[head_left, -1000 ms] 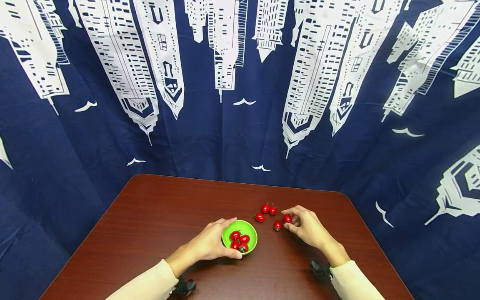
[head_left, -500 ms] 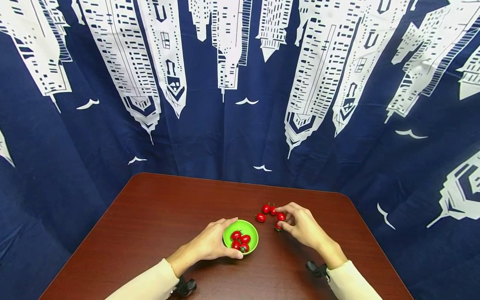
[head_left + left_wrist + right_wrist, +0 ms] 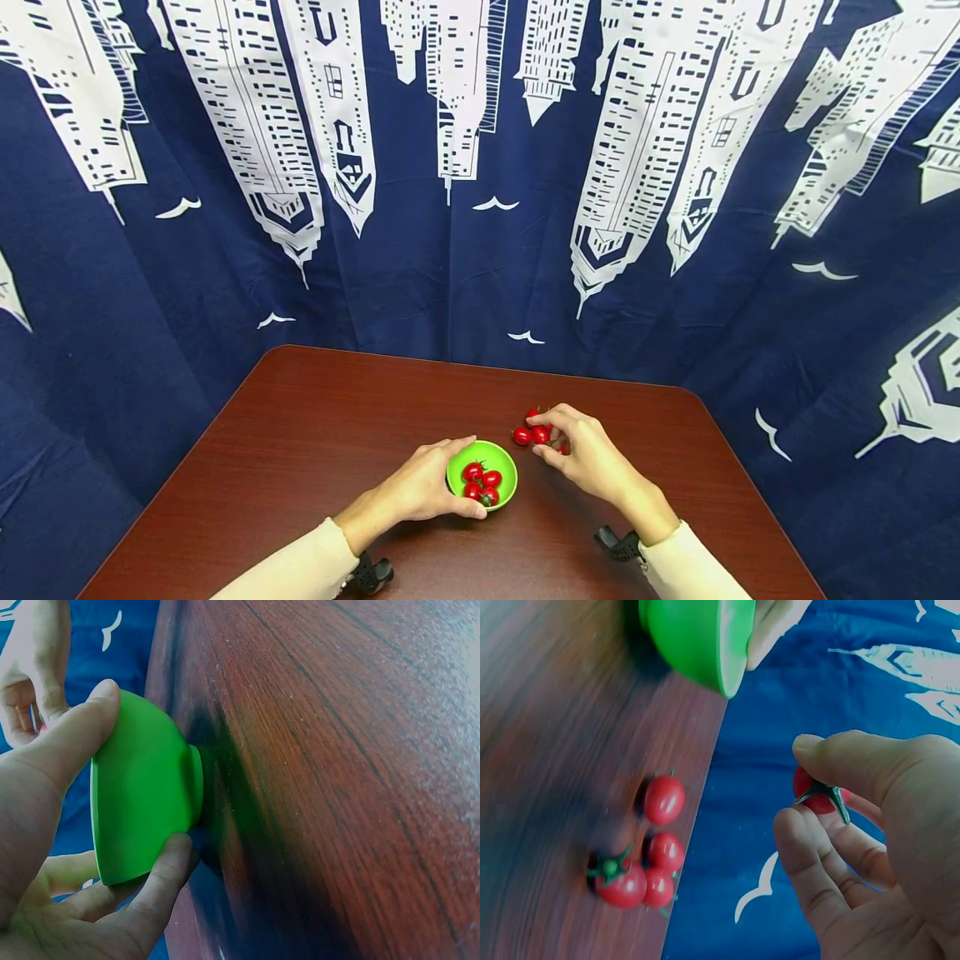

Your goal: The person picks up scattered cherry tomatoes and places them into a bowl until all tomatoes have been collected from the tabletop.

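Observation:
My left hand [image 3: 420, 487] grips a small green bowl [image 3: 501, 460] by its side, thumb at the near rim and fingers curling round the far part. Inside it lie several red cherry tomatoes [image 3: 491, 478] with green stalks. In the left wrist view the bowl's outer wall [image 3: 142, 787] shows, two fingers beneath its curve. Right of the bowl, my right hand [image 3: 596, 454] pinches one cherry tomato [image 3: 817, 796] between thumb and fingertips, its green calyx facing the wrist camera. That hand is above the table, over the loose tomatoes, and partly hides them in the head view.
Several loose cherry tomatoes [image 3: 622, 886] lie on the brown wooden table [image 3: 360, 400], a short way right of the bowl. A dark blue cloth [image 3: 405, 292] with white skyline and bird prints hangs behind the table's far edge. Black wrist cameras sit under both forearms.
My right hand has moved left with the pinched tomato, passing over the loose ones toward the bowl. My left hand and the bowl have stayed in place.

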Motion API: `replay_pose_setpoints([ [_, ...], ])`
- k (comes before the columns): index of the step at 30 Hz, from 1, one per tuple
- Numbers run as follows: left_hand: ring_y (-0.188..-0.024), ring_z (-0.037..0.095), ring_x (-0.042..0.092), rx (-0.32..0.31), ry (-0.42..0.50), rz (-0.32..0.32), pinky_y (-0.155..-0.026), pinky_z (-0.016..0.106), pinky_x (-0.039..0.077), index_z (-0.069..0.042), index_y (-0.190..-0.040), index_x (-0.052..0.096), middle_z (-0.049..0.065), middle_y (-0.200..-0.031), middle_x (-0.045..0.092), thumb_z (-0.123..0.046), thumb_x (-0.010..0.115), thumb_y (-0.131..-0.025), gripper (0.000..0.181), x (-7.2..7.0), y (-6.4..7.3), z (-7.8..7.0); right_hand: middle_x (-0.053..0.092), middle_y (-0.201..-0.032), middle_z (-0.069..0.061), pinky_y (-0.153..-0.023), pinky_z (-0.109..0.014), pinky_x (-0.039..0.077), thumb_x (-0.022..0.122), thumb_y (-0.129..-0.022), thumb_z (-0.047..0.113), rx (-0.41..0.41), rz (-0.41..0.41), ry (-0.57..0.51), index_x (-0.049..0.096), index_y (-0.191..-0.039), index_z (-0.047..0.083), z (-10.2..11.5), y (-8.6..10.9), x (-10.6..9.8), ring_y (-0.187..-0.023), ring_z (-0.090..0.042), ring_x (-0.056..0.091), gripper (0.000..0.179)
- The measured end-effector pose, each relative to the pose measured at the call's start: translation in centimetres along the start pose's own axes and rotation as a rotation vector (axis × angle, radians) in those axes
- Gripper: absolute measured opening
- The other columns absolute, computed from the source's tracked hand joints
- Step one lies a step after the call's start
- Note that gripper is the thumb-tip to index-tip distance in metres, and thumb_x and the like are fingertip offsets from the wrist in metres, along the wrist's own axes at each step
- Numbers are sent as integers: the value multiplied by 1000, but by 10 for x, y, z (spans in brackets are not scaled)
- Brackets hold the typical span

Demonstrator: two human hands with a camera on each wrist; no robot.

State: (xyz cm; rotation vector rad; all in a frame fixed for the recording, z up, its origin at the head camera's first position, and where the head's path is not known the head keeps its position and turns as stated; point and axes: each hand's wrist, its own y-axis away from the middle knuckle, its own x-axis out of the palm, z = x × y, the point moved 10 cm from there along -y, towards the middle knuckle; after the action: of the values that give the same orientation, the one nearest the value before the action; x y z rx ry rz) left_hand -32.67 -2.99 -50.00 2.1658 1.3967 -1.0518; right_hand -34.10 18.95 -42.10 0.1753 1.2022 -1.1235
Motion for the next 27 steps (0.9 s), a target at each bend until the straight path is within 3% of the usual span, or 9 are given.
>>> replay_pose_setpoints([
  [6, -143, 43, 64, 4, 9, -12, -119, 66, 57, -8, -169, 59, 14, -156, 74, -52, 108, -79, 111, -2, 1, -1, 78, -115, 1, -80, -32, 68, 96, -95, 4, -37, 28, -17, 83, -134, 11, 15, -6, 12, -90, -12, 73, 42],
  [14, -133, 37, 67, 3, 15, -29, -106, 57, 62, -10, -164, 62, 8, -138, 81, -52, 109, -78, 107, -4, 1, -1, 78, -116, 0, -83, -30, 69, 93, -97, 5, -69, 68, -56, 81, -138, 12, 34, -14, 25, -90, -10, 73, 43],
  [19, -132, 36, 68, 9, 9, -30, -104, 54, 62, -9, -164, 62, 7, -137, 82, -53, 108, -78, 107, -5, 1, -1, 79, -117, 0, -86, -29, 69, 93, -98, 6, -87, 85, -69, 81, -138, 11, 47, -19, 32, -91, -10, 73, 42],
  [27, -117, 26, 77, 57, 29, -23, -92, 31, 64, -5, -162, 63, 7, -134, 83, -50, 108, -80, 103, -5, 1, -7, 79, -117, -1, -86, -30, 70, 94, -97, 7, -108, 110, -122, 80, -136, 6, 64, -22, 46, -90, -9, 73, 41],
])
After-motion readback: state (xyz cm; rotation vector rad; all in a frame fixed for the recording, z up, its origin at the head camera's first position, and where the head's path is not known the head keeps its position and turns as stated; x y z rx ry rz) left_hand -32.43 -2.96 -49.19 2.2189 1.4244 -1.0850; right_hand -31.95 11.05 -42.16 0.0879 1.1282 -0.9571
